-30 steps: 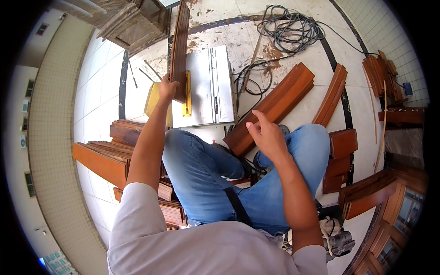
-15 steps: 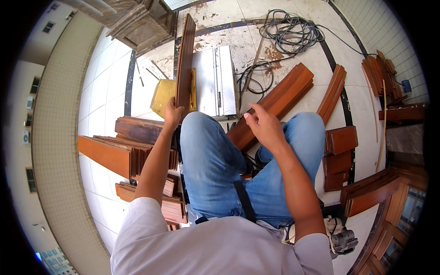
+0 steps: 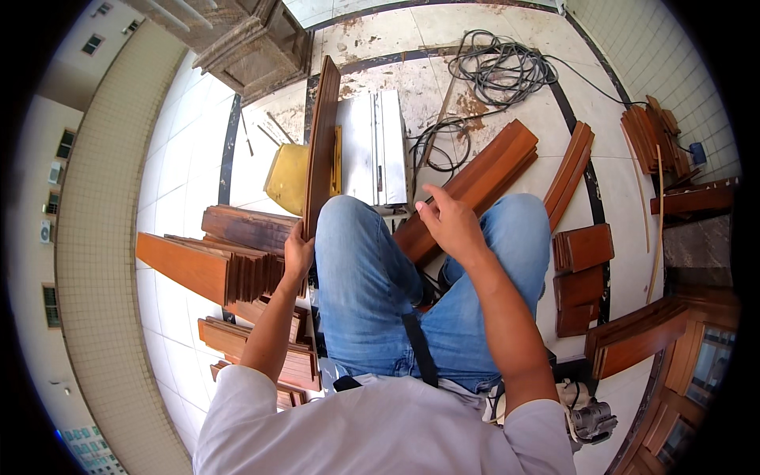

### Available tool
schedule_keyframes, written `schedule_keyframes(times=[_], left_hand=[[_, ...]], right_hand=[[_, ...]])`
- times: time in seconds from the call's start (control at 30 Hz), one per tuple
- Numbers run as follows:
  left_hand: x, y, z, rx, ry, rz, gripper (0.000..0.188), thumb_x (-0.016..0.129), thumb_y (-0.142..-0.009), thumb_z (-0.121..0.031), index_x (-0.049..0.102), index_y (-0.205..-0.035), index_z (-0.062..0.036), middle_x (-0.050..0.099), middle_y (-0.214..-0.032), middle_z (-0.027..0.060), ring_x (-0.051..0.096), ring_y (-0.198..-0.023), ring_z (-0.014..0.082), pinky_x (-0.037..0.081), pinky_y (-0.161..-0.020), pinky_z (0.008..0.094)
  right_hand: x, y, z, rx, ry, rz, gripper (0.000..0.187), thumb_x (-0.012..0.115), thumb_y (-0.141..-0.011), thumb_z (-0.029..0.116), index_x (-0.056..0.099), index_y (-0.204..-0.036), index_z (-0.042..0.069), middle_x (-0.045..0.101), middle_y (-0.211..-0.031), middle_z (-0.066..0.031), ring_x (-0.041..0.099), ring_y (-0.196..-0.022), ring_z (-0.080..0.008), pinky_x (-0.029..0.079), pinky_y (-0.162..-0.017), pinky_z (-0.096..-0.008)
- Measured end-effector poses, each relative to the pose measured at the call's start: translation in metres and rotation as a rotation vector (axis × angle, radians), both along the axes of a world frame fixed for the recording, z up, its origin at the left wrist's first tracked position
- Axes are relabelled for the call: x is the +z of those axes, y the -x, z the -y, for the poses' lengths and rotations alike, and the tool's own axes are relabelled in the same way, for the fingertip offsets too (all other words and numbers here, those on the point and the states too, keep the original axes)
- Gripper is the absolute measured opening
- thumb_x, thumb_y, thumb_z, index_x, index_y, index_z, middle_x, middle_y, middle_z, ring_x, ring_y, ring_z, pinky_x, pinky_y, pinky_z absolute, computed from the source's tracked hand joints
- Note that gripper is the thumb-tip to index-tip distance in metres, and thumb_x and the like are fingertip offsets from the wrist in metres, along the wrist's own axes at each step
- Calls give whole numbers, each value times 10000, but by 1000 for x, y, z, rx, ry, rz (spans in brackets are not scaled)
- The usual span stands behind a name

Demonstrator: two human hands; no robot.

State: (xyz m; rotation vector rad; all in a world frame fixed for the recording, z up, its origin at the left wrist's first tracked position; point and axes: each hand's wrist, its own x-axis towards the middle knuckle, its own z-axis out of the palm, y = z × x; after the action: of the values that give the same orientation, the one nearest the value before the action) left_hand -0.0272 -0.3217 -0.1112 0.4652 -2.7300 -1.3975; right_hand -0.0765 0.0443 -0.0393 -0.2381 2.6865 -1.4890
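Observation:
My left hand [image 3: 298, 252] is closed round the near end of a long reddish-brown wooden board [image 3: 322, 134]. The board stands on edge and runs away from me beside a low machine with a flat silver top [image 3: 356, 150]. A yellow strip [image 3: 337, 158] shows between board and top, and a yellow part [image 3: 288, 176] sticks out on the board's left. Over my lap hangs my right hand [image 3: 453, 223], empty, its index finger stretched out and the others loosely bent. Beyond it lies a bundle of long brown boards [image 3: 495, 170] on the floor.
Stacked boards [image 3: 186, 265] lie by my left knee, with narrower strips [image 3: 571, 170] and short blocks [image 3: 586, 247] to my right. A coiled black cable [image 3: 507, 71] rests on the tiles at the back. A stone pillar base [image 3: 265, 51] stands far left, a power tool [image 3: 590, 419] by my right hip.
My left hand has drawn back toward me along my left thigh, and the board has slid nearer with it. My right hand has shifted slightly left, still empty.

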Motion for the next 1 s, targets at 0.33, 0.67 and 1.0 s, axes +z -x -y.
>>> schedule_keyframes(times=[0.33,0.67,1.0], left_hand=[[-2,-124,13,31,-24,108,635,638,-869,97,480,-1484,78,719,-1234,208,718,-1021,192,574,-875,312],[8,-234,14,61,65,170,587,667,-874,22,526,-1443,49,741,-1143,216,742,-1015,263,571,-914,374],[107,-252,54,264,-698,251,555,683,-837,52,585,-1383,53,713,-1234,133,681,-1104,193,526,-1006,323]], right_hand=[[3,-4,0,38,-4,14,429,648,-1010,298,622,-1324,7,747,-895,-186,719,-834,-379,560,-756,-472],[6,-10,-3,71,-20,-1,415,654,-1003,282,634,-1304,-4,748,-897,-186,720,-833,-388,561,-754,-477],[11,-12,7,106,-89,62,420,651,-1002,287,630,-1312,4,751,-917,-176,719,-856,-377,560,-782,-473]])
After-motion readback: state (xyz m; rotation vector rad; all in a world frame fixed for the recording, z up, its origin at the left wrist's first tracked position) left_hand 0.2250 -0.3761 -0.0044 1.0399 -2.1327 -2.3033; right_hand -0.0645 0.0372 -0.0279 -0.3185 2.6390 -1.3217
